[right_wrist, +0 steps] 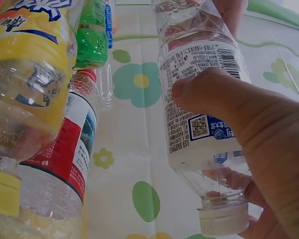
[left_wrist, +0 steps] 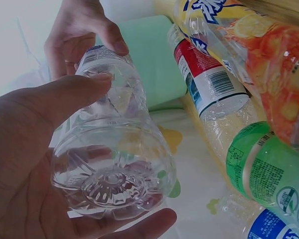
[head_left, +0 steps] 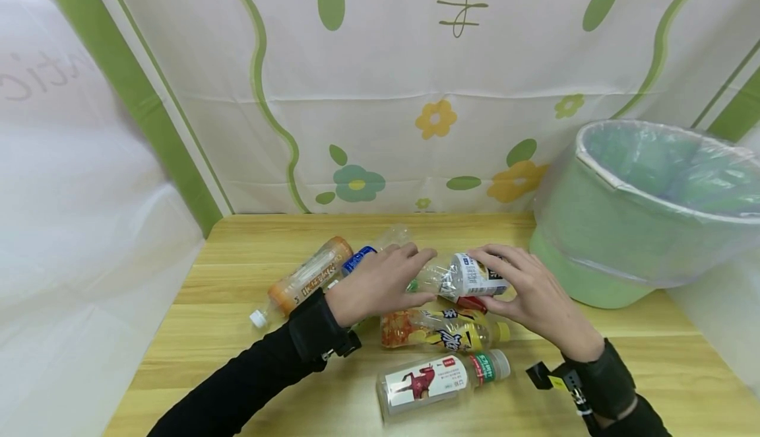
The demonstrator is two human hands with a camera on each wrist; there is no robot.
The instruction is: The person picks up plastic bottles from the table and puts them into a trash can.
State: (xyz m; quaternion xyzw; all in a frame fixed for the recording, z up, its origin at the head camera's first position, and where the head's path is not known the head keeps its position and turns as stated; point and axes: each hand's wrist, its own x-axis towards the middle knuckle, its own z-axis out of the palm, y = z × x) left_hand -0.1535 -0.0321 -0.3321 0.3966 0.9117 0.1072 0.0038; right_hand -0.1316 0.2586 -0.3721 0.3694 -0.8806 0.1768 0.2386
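Note:
Both hands are on a clear plastic bottle with a white printed label, lying crosswise between them. My left hand holds its base end, thumb on one side and fingers on the other. The right hand grips it over the label, with the thumb on the print; the white cap points toward the right wrist. Beneath and nearer lie a red-labelled bottle and a bottle with a yellow and orange wrap. A green bottle is partly hidden under my left hand.
An orange-labelled bottle and a blue-labelled bottle lie to the left on the wooden table. In front lies a white-labelled clear bottle. A green bin with a clear liner stands at right, before a flowered curtain.

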